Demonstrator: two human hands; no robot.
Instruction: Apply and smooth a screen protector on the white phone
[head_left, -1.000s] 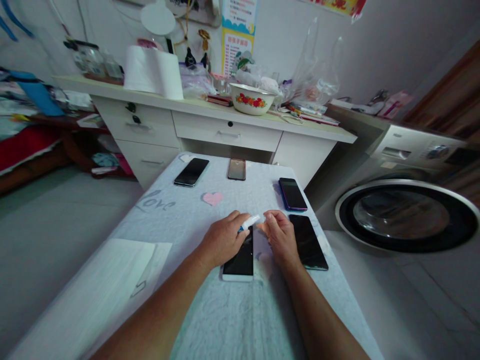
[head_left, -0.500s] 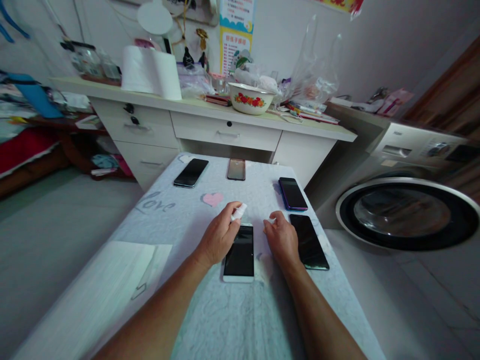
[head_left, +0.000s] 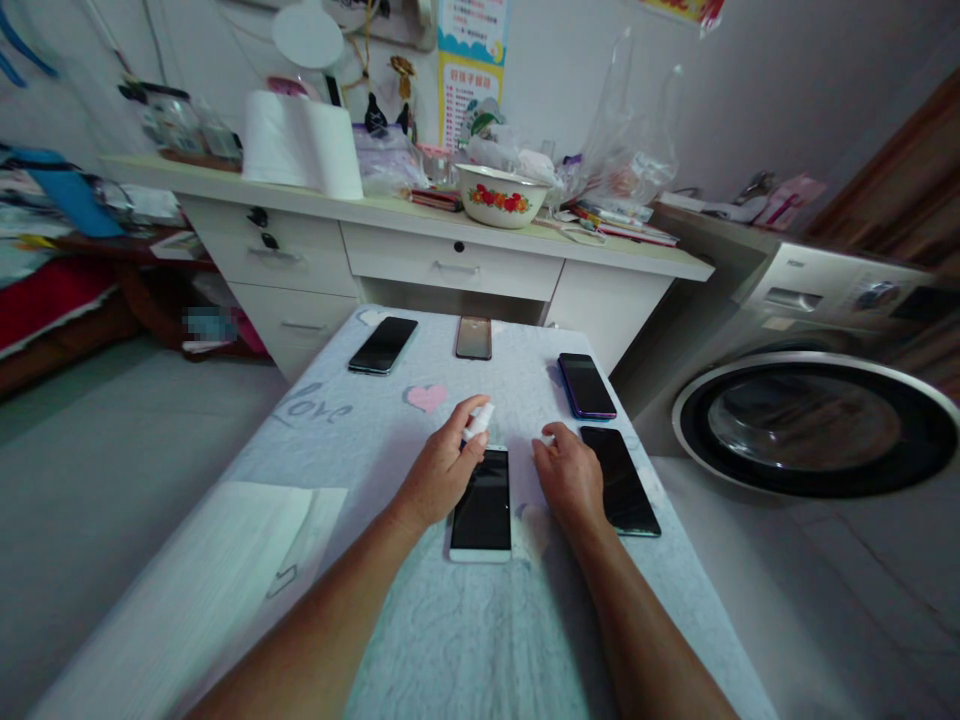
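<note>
My left hand (head_left: 441, 468) is closed round a small white spray bottle (head_left: 479, 421), tilted over the top end of a white-framed phone (head_left: 481, 510). That phone lies face up, its dark screen partly hidden by my fingers. To the right of it, my right hand (head_left: 571, 472) is closed, with thumb and fingertips curled together. A tiny white bit shows at these fingertips, too small to name. Beside the right hand lies a large black phone (head_left: 624, 485), partly covered by the hand.
Farther off on the cloth-covered table (head_left: 420, 640) lie a blue-edged phone (head_left: 587, 386), a brownish phone or case (head_left: 474, 339) and a black phone (head_left: 384, 345). A white desk (head_left: 450, 270) stands behind, a washing machine (head_left: 787, 300) at the right.
Both hands stay almost in place, the left still holding the spray bottle. Its index finger sits slightly higher. The phones keep their places on the table.
</note>
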